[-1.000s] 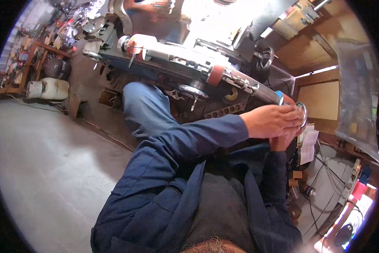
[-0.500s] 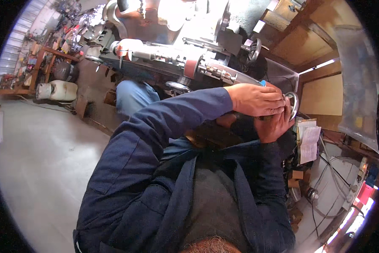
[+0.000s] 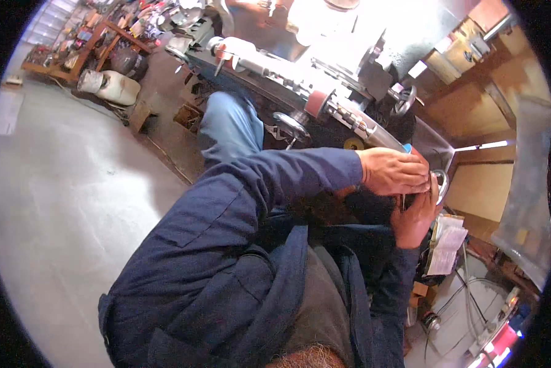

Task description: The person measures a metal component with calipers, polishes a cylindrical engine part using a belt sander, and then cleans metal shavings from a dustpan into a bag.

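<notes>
A long metal shaft-like assembly [image 3: 281, 80] runs across the machine, with a red-faced disc [image 3: 316, 103] partway along it. At its right end sits a chrome handwheel [image 3: 443, 182]. My left hand [image 3: 397, 172] reaches across from the left, fingers bent over the machine's end; what lies under them is hidden. Just below it, my right hand [image 3: 414, 219] points up, its fingers curled at the handwheel's near side and meeting the left fingertips. A blue ring [image 3: 408, 148] shows just beyond my left knuckles.
A second handwheel [image 3: 403, 100] stands at the machine's far side, and another chrome wheel [image 3: 291, 126] faces my knee. An open booklet [image 3: 448, 245] hangs to the right, near loose cables. A white gas cylinder [image 3: 113, 88] lies by a cluttered wooden shelf at left.
The view has turned, so the machine slopes more steeply down to the right. My hands stay together at the handwheel, with little visible change in their grip.
</notes>
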